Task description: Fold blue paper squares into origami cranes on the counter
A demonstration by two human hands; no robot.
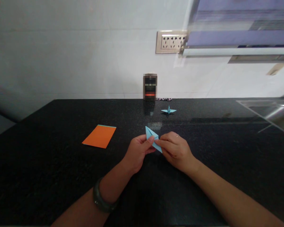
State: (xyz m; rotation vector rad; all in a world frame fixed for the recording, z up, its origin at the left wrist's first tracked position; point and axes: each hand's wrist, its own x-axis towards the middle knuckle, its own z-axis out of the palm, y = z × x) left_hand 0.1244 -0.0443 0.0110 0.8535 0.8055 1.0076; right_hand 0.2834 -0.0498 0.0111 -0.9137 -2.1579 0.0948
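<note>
A light blue piece of folded paper is held just above the dark countertop, with one pointed corner aimed up and left. My left hand pinches it from the left, thumb on top and fingers beneath. From the other side my right hand grips the right edge between thumb and fingers; a ring shows on one finger. Parts of the paper are hidden under the fingertips. Beyond my hands a small blue paper crane stands with its wings spread.
Orange square paper lies on the black countertop to the left, with a green edge showing underneath. A phone-like upright object, blurred out, leans on the wall beside a beaded strand. At the right is a metal sink; wall sockets sit above.
</note>
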